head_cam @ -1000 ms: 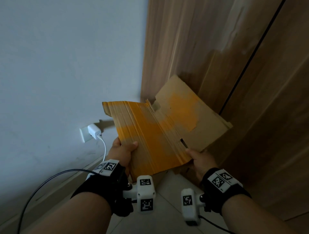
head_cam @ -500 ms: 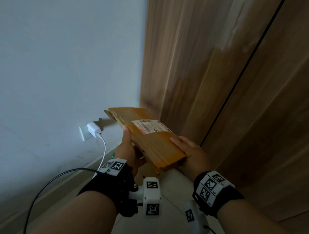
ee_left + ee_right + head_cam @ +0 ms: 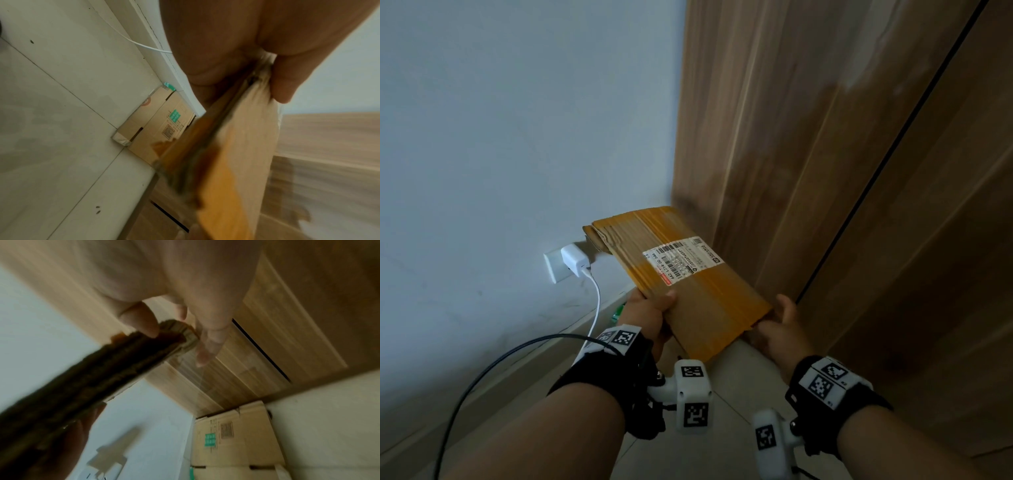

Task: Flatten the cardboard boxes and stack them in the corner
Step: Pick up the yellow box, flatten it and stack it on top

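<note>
A flattened cardboard box (image 3: 688, 284), banded with yellow tape and bearing a white shipping label, is held level above the floor near the room corner. My left hand (image 3: 650, 308) grips its near left edge, thumb on top. At the near right corner my right hand (image 3: 779, 323) pinches it, thumb above and fingers below. In the left wrist view the thumb (image 3: 287, 78) presses on the folded cardboard (image 3: 236, 154). The right wrist view shows the thumb (image 3: 139, 321) on the cardboard's layered edge (image 3: 102, 369). Another flattened box (image 3: 158, 123) (image 3: 232, 434) lies on the floor in the corner.
A wall socket holding a white charger (image 3: 573, 262) sits low on the white wall, its white cable (image 3: 595, 308) hanging down. A black cable (image 3: 482, 377) loops by my left arm. Wooden cabinet doors (image 3: 825, 171) form the right side. The floor (image 3: 61, 113) is light tile.
One second ago the cardboard was spread open with a flap raised. It has since been folded shut, label up, and both hands have shifted to grip its near edge.
</note>
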A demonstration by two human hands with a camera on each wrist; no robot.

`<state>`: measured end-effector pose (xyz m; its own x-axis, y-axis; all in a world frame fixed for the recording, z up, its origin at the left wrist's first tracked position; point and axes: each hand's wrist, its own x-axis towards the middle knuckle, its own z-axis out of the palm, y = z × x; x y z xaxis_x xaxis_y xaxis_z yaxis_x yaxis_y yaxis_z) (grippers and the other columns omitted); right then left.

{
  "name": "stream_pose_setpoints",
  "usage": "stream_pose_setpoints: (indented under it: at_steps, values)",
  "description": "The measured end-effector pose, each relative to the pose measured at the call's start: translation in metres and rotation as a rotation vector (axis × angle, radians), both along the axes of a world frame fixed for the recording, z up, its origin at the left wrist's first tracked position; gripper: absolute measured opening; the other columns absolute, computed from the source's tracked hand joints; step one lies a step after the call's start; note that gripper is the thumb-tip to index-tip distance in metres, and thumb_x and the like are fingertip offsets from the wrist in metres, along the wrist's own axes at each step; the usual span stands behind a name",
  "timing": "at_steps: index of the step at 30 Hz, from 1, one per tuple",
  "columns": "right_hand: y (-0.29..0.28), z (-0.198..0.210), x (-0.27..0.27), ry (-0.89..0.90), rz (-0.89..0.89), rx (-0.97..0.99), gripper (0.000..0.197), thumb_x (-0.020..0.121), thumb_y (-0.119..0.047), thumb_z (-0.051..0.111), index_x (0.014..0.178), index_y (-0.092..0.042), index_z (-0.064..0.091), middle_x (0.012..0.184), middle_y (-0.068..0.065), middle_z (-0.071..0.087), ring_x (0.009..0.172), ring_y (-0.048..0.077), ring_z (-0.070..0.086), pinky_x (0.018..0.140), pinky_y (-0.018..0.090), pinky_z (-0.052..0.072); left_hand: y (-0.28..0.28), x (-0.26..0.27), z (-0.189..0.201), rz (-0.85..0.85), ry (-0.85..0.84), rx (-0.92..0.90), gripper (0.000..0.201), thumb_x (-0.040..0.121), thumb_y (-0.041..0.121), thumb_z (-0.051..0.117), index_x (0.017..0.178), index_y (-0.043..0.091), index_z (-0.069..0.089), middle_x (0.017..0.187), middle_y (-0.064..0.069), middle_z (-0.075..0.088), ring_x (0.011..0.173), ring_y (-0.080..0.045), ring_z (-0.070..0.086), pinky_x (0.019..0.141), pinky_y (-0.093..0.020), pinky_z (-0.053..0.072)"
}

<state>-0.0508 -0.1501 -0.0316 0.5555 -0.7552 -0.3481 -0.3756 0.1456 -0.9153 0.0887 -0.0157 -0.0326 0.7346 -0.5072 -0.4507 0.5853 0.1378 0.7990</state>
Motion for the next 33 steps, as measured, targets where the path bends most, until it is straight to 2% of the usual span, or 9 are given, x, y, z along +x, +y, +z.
stream_pose_setpoints:
  at_steps: [3,8,13,17,21,24,27,30,33]
  values:
    - [-0.001,-0.019,0.012,-0.117,-0.084,0.270,0.063,0.089,-0.007,0.052,0.143,-0.026,0.026,0.106,0.010,0.058,0.078,0.024,0.060,0.077,0.042,0.052,-0.007,0.010,-0.016,0.005,-0.008,0.062,0.031,0.086,0.006,0.056,0.113,0.020,0.051,0.103,-0.004,0.063,0.102,-0.033,0.058,0.095,-0.055,0.047]
    - [-0.007,-0.049,0.030,-0.111,-0.158,0.460,0.054,0.084,-0.030,0.066,0.130,-0.015,0.043,0.120,0.017,0.060,0.099,0.033,0.063,0.066,0.037,0.054,-0.027,0.025,-0.056,0.043,0.040,0.122,0.045,0.076,0.014,0.066,0.118,0.023,0.055,0.120,-0.010,0.064,0.105,-0.037,0.061,0.089,-0.060,0.049]
    - [-0.007,-0.083,0.041,0.020,-0.045,0.545,0.024,0.088,-0.012,0.060,0.110,-0.014,0.050,0.102,0.011,0.063,0.083,0.027,0.062,0.063,0.036,0.051,-0.048,0.030,-0.083,-0.018,0.071,0.137,0.049,0.081,0.010,0.064,0.127,0.021,0.051,0.121,-0.008,0.063,0.108,-0.035,0.059,0.094,-0.060,0.047]
    - [-0.011,-0.119,0.052,-0.028,-0.160,0.582,0.043,0.090,0.000,0.052,0.131,-0.012,0.043,0.118,0.014,0.058,0.083,0.025,0.059,0.060,0.035,0.048,-0.059,0.038,-0.111,-0.036,0.081,0.227,0.045,0.080,0.014,0.066,0.123,0.022,0.053,0.121,-0.008,0.064,0.107,-0.035,0.060,0.093,-0.058,0.048]
    - [-0.016,-0.167,0.056,-0.045,-0.227,0.596,0.058,0.091,0.003,0.049,0.141,-0.022,0.032,0.112,0.013,0.059,0.089,0.030,0.060,0.066,0.038,0.052,-0.059,0.047,-0.144,-0.082,0.134,0.362,0.044,0.086,0.015,0.060,0.129,0.014,0.050,0.117,-0.011,0.061,0.101,-0.030,0.058,0.091,-0.044,0.050]
    - [-0.020,-0.197,0.059,-0.018,-0.259,0.606,0.067,0.092,0.003,0.048,0.144,-0.031,0.024,0.118,0.016,0.057,0.100,0.035,0.058,0.069,0.039,0.053,-0.056,0.050,-0.166,-0.134,0.163,0.394,0.051,0.087,0.007,0.055,0.137,0.004,0.042,0.136,-0.023,0.052,0.099,-0.028,0.051,0.097,-0.046,0.044]
    - [-0.026,-0.222,0.067,0.000,-0.262,0.606,0.068,0.092,0.003,0.048,0.143,-0.033,0.023,0.117,0.018,0.058,0.100,0.036,0.059,0.068,0.039,0.053,-0.057,0.052,-0.185,-0.170,0.209,0.416,0.051,0.089,0.003,0.052,0.138,0.001,0.038,0.141,-0.023,0.047,0.102,-0.025,0.046,0.105,-0.046,0.037]
    - [-0.034,-0.242,0.076,0.015,-0.266,0.602,0.067,0.090,0.004,0.049,0.141,-0.034,0.026,0.112,0.016,0.059,0.100,0.035,0.059,0.064,0.039,0.053,-0.058,0.050,-0.204,-0.196,0.235,0.420,0.053,0.090,0.000,0.048,0.141,0.005,0.034,0.122,-0.015,0.051,0.103,-0.025,0.045,0.108,-0.045,0.033]
    - [-0.043,-0.260,0.080,0.022,-0.258,0.629,0.068,0.090,0.005,0.048,0.142,-0.033,0.025,0.128,0.022,0.053,0.111,0.039,0.056,0.067,0.041,0.054,-0.063,0.048,-0.215,-0.209,0.236,0.443,0.056,0.090,0.000,0.048,0.143,0.011,0.032,0.114,-0.008,0.047,0.104,-0.024,0.045,0.109,-0.046,0.032]
